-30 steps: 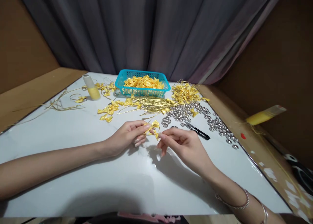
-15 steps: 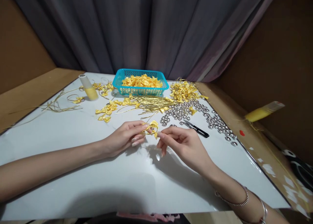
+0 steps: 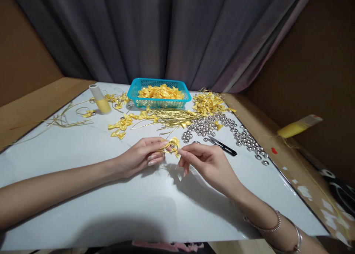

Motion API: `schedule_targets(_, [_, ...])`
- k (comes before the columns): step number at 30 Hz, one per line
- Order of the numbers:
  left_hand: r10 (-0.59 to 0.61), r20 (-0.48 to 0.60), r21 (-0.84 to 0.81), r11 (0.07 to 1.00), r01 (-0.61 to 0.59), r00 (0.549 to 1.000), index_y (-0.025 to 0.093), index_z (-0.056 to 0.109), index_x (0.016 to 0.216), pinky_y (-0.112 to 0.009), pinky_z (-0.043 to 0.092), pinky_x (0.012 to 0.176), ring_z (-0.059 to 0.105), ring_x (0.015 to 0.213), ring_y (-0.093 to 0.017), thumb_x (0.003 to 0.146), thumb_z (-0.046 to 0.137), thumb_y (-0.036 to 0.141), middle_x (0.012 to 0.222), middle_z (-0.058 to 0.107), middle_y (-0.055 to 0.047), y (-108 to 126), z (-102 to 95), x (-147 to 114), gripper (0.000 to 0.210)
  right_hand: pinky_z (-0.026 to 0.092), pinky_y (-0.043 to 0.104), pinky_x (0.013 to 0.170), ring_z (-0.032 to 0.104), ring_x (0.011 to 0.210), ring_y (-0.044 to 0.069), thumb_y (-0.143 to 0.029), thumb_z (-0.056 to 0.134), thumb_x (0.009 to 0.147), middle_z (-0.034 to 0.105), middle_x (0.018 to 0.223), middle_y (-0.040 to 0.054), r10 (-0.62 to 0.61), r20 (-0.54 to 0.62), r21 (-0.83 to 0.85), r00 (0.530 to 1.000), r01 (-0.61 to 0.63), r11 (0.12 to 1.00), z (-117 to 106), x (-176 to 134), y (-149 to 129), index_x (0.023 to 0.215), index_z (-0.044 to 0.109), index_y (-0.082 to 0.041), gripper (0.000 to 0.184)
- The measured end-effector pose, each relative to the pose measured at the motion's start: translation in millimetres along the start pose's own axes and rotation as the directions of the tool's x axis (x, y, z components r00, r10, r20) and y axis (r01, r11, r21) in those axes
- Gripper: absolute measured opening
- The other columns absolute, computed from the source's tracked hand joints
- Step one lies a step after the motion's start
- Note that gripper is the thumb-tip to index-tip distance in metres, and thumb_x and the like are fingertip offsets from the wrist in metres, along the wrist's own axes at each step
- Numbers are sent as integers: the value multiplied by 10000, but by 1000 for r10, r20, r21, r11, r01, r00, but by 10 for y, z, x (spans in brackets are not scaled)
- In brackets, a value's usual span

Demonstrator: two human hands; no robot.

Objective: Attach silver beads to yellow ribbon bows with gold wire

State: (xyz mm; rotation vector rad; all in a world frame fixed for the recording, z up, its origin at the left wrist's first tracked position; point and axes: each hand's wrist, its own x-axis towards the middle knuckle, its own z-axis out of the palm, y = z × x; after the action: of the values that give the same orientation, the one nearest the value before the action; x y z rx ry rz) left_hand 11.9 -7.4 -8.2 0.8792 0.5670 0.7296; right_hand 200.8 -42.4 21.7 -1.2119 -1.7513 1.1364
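Above the white surface (image 3: 194, 219), a yellow bow (image 3: 175, 140) is pinched by the left hand (image 3: 142, 153), its gold cord loop (image 3: 172, 151) by the right hand (image 3: 208, 164); looped bows (image 3: 209, 103) are already heaped far right, plain bows (image 3: 161, 92) apparently left in the blue basket (image 3: 130, 94)

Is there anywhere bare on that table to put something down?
Yes: the white tabletop bordered by the left forearm, right forearm and its near edge. A smaller patch lies between the left forearm and the loose gold cords. Beyond the left hand and right hand it's crowded: blue basket, wire bundle, silver beads, black snips.
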Motion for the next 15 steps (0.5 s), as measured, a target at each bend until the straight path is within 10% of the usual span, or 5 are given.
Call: schedule_targets(15, [-143,100,-282,945,166,985,79,630,710,-159,453,593,252,362,-21,887,460,81,409,278,89,-3,-21,-29,245,389,213,457,467,436,70,-262,522,856,583,553,2,-40,-5,107,999,41,993,58,22,77,688,606,-140,224])
